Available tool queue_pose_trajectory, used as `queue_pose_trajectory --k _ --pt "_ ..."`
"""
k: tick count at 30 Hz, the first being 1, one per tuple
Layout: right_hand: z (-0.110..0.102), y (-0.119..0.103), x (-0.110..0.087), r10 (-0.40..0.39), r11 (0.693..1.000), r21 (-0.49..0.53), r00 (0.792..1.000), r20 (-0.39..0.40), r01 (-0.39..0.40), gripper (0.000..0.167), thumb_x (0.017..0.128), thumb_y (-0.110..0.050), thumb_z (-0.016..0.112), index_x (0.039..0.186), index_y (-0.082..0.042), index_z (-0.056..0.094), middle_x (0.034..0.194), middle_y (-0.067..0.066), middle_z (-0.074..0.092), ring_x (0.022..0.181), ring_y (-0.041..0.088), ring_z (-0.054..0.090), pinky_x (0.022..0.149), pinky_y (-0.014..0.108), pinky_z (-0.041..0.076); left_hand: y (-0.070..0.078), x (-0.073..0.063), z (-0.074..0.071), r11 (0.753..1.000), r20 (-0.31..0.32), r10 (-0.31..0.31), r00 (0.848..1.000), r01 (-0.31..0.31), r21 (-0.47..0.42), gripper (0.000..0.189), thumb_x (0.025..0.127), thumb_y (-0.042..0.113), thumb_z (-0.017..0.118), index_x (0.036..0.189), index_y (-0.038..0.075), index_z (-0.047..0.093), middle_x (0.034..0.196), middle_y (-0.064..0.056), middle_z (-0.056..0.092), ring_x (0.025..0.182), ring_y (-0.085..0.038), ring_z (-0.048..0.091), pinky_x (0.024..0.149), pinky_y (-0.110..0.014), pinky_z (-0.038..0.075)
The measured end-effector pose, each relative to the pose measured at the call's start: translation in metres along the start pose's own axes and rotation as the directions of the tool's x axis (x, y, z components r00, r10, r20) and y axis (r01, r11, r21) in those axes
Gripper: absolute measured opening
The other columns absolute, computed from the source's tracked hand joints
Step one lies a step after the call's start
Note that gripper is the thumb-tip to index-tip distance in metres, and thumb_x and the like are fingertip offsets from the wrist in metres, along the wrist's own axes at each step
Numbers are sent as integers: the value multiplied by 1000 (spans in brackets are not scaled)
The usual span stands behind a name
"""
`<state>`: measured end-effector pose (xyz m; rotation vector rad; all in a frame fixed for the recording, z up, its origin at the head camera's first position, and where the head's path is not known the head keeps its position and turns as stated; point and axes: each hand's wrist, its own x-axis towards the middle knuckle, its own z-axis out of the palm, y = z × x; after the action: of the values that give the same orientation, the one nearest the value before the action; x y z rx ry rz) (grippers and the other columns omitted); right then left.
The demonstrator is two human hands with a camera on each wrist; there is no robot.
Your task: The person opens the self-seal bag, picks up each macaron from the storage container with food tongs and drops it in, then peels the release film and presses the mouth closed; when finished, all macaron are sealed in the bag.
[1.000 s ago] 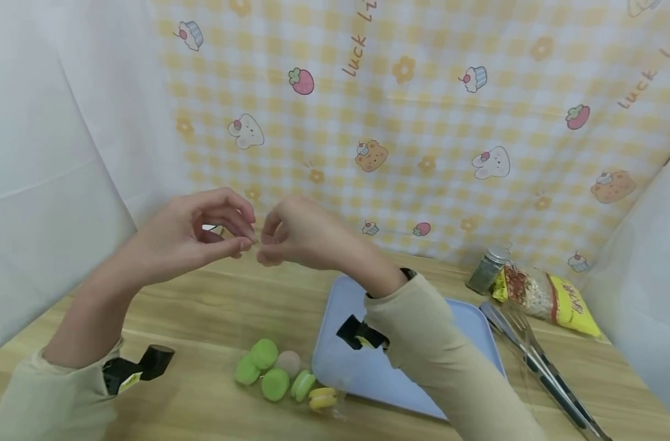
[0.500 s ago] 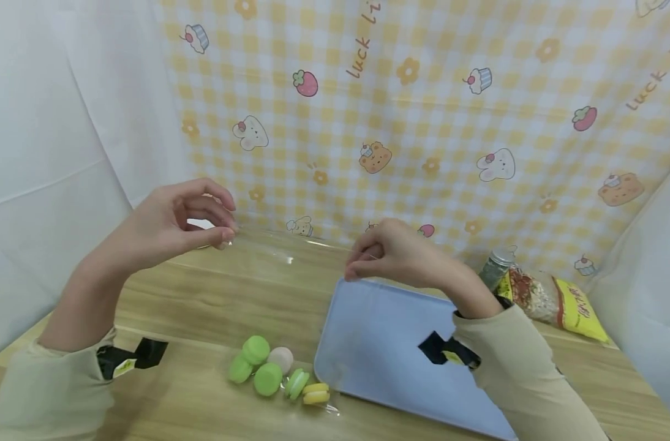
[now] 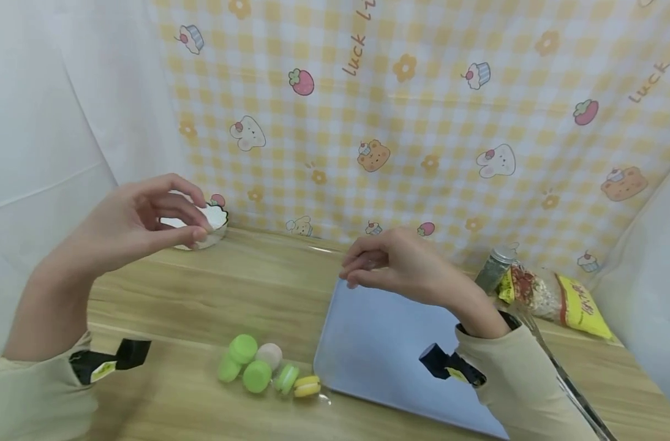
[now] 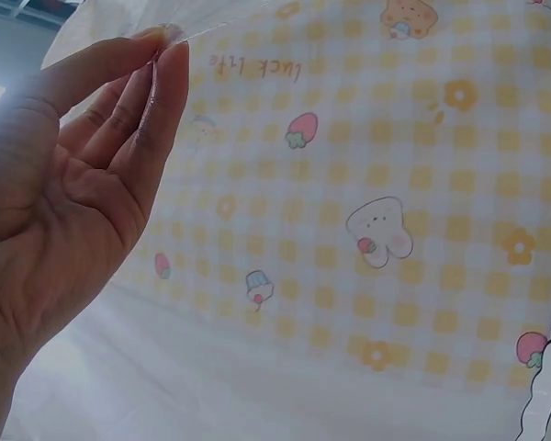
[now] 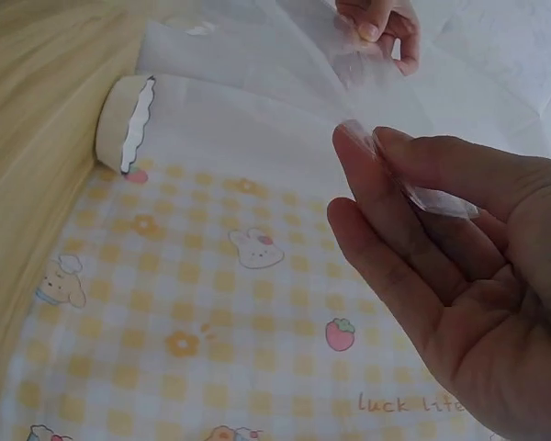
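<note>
Clear plastic film [image 5: 448,204] hangs between my two hands, its upper edge barely visible against the table in the head view. My left hand [image 3: 147,223] pinches one side between thumb and fingertips, at the left in the head view. At the right, above the back-left part of the blue tray [image 3: 368,349], my right hand [image 3: 403,266] pinches the other side. Below, on the table, lie several green macarons [image 3: 256,376], a pale pink one and a yellow macaron [image 3: 307,386], close together. How far down the film reaches is hard to tell.
A white dish with a wavy dark edge [image 3: 216,217] stands behind my left hand. Back right are a jar with a metal lid [image 3: 495,269] and a yellow food packet [image 3: 580,309]. Metal tongs [image 3: 580,398] lie partly behind my right sleeve. A checked cloth [image 3: 335,122] hangs behind.
My hands began close together and have drawn apart, the right one moving right, the left one left. The film has come into view stretched between them. More of the tray and white dish shows.
</note>
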<state>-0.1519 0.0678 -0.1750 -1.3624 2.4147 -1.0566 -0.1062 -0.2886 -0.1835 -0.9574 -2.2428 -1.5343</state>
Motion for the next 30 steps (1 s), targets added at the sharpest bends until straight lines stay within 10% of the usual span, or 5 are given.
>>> queue_pose_trajectory --k 7,14,25,30 --pt "9 -7 24 -137 990 -38 985 -105 133 13 83 -2 68 96 -2 70 87 0 70 79 4 66 69 23 54 4 -15 -26 989 -87 24 996 -37 -144 35 73 -30 56 103 -11 52 86 -17 66 69 -22 66 62 -23 54" --pt "8 1 51 -39 999 0 992 -121 39 13 86 -7 67 98 -4 70 88 1 71 78 6 67 72 24 53 -9 -13 -28 989 -268 -148 952 138 -58 27 78 -18 62 102 -7 55 82 -11 68 75 -15 64 64 -18 51" --pt "-4 -1 40 -82 896 435 996 -35 89 19 86 3 63 105 6 65 96 15 69 85 30 67 78 42 53 -1 -17 -39 919 -106 -2 994 -40 -391 34 81 -32 39 111 -18 45 91 -22 64 80 -25 64 73 -29 53" --pt "-1 21 51 55 885 464 998 -20 -39 26 86 2 63 111 8 61 98 17 68 88 33 66 75 42 54 -19 -8 -30 941 -124 -181 976 136 -308 27 85 -20 50 109 -6 52 89 -14 68 75 -23 65 68 -29 54"
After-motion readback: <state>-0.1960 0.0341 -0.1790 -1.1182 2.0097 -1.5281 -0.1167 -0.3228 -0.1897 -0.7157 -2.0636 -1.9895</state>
